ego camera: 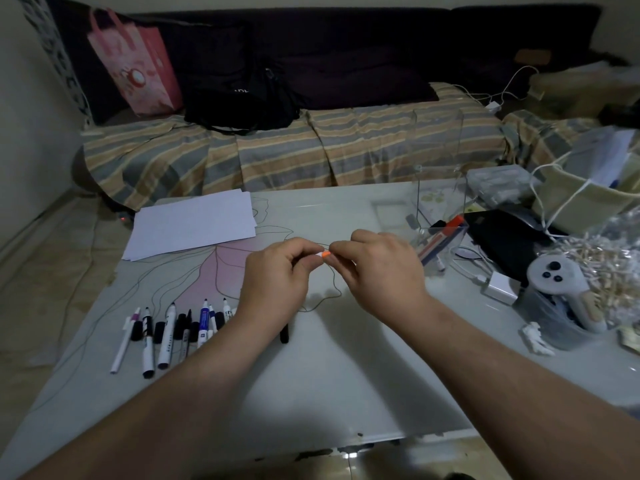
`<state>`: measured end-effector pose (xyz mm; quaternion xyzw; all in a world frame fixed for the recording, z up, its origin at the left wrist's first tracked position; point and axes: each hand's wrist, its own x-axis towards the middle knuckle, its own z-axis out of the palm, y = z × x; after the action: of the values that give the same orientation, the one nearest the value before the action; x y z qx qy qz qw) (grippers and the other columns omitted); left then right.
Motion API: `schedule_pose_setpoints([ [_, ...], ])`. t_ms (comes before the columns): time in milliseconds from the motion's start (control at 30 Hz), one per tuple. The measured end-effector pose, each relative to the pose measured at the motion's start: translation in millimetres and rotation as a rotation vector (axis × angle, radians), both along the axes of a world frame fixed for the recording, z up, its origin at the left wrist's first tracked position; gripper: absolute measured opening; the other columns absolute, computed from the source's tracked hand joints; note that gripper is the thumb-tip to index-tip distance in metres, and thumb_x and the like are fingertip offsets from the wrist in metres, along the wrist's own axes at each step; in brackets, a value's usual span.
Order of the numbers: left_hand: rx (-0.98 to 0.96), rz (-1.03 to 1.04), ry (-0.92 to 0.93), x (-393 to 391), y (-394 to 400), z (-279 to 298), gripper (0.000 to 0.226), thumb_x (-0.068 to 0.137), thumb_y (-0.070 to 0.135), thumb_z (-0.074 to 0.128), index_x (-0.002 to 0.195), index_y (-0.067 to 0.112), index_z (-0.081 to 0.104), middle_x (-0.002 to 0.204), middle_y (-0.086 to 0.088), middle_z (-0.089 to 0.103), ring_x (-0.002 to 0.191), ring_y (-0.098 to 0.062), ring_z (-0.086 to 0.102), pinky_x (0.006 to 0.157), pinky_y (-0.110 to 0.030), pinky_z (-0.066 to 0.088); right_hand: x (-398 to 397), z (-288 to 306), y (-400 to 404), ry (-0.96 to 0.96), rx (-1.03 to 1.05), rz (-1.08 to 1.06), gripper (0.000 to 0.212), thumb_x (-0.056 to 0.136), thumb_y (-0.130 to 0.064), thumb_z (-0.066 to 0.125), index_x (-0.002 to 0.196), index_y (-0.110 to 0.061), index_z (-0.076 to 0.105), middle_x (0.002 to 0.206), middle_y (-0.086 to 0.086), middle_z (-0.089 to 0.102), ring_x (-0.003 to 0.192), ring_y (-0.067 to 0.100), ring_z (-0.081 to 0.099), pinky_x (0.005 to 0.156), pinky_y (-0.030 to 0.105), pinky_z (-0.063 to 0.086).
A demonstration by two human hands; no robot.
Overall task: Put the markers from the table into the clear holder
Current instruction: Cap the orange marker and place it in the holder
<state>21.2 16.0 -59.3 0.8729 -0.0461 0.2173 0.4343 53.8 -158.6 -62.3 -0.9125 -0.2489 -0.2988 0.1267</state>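
Note:
My left hand [277, 275] and my right hand [377, 268] meet over the middle of the table [346, 375], both pinching a small orange-and-white marker [323, 253] between their fingertips. Most of that marker is hidden by my fingers. A row of several markers and loose caps [173, 330] lies at the front left. One black marker [284, 332] lies just under my left wrist. The clear holder [445, 244] stands to the right of my right hand, with an orange-capped marker [453, 224] and other pens inside.
White paper sheets [194, 223] lie at the table's back left. To the right are a black pouch [502, 240], a white charger [498, 287], a white game controller [561, 289] and a cloth basket [588, 199]. A striped sofa [277, 154] runs behind.

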Motion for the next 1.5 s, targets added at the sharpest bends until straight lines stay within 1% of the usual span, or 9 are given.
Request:
schedule_pose_setpoints([
  [167,0.077,0.019,0.042,3,-4,-11,0.008,0.090,0.021,0.070,0.089,0.027,0.075,0.077,0.013,0.070,0.071,-0.005,0.060,0.069,-0.021,0.043,1,-4,3,0.186,-0.067,-0.071,0.036,0.101,-0.059,0.040,0.099,-0.037,0.069,0.080,-0.009,0.060,0.086,0.021,0.053,0.070,0.036,0.032],
  [267,-0.080,0.026,0.183,2,-10,-18,0.004,0.090,0.027,0.071,0.088,0.027,0.074,0.074,0.008,0.068,0.068,-0.004,0.059,0.065,-0.019,0.043,9,-2,-3,0.424,-0.092,-0.001,0.022,0.103,-0.051,0.044,0.104,-0.038,0.062,0.093,-0.010,0.068,0.102,0.020,0.045,0.078,0.040,0.029],
  [400,-0.279,-0.114,0.255,3,-16,-21,0.022,0.090,0.025,0.073,0.112,0.026,0.071,0.091,0.008,0.072,0.072,0.001,0.061,0.074,-0.010,0.048,34,28,-37,0.364,0.295,0.057,0.010,0.099,-0.025,0.062,0.099,-0.019,0.071,0.094,0.004,0.067,0.093,0.025,0.059,0.082,0.039,0.046],
  [567,0.356,-0.214,0.336,7,-6,-44,0.021,0.088,0.039,0.065,0.107,0.037,0.071,0.095,0.016,0.062,0.093,-0.002,0.057,0.086,-0.023,0.045,55,54,-97,0.291,0.816,-0.285,0.010,0.100,-0.027,0.063,0.100,-0.037,0.065,0.093,-0.015,0.067,0.084,0.002,0.064,0.078,0.026,0.054],
  [833,0.520,-0.290,0.473,6,-1,-73,0.025,0.083,0.050,0.055,0.101,0.041,0.071,0.097,0.017,0.063,0.102,-0.005,0.054,0.095,-0.033,0.050,64,4,-104,0.325,0.230,-0.441,0.029,0.103,-0.030,0.052,0.129,-0.034,0.039,0.094,0.006,0.070,0.076,0.032,0.054,0.059,0.041,0.049],
  [967,0.487,-0.251,0.461,13,10,-72,0.020,0.087,0.039,0.060,0.101,0.038,0.074,0.098,0.017,0.066,0.103,-0.006,0.054,0.094,-0.029,0.047,69,-4,-110,0.427,0.143,-0.447,0.039,0.100,-0.019,0.048,0.136,-0.034,0.046,0.111,0.009,0.070,0.097,0.035,0.058,0.071,0.042,0.051],
  [1167,0.363,0.001,0.530,24,51,-61,0.035,0.092,0.011,0.054,0.098,0.037,0.076,0.108,0.010,0.067,0.104,-0.017,0.062,0.093,-0.033,0.052,48,2,-82,0.239,0.203,-0.390,0.045,0.094,-0.011,0.052,0.138,-0.021,0.060,0.128,0.010,0.059,0.109,0.036,0.059,0.085,0.041,0.047],
  [1333,0.457,0.170,0.528,19,75,-54,0.045,0.082,0.003,0.051,0.100,0.036,0.074,0.110,0.010,0.070,0.106,-0.021,0.065,0.089,-0.039,0.057,17,-36,1,0.637,-0.016,0.028,0.038,0.092,-0.020,0.053,0.126,-0.027,0.067,0.118,0.005,0.063,0.112,0.029,0.061,0.095,0.039,0.049],
  [1500,0.534,0.184,0.545,17,79,-59,0.022,0.088,0.032,0.059,0.102,0.042,0.073,0.113,0.006,0.070,0.107,-0.024,0.059,0.093,-0.039,0.052,-20,-73,60,0.865,-0.330,0.244,0.052,0.094,-0.042,0.054,0.145,-0.038,0.042,0.132,0.006,0.048,0.121,0.033,0.050,0.094,0.047,0.050],
])
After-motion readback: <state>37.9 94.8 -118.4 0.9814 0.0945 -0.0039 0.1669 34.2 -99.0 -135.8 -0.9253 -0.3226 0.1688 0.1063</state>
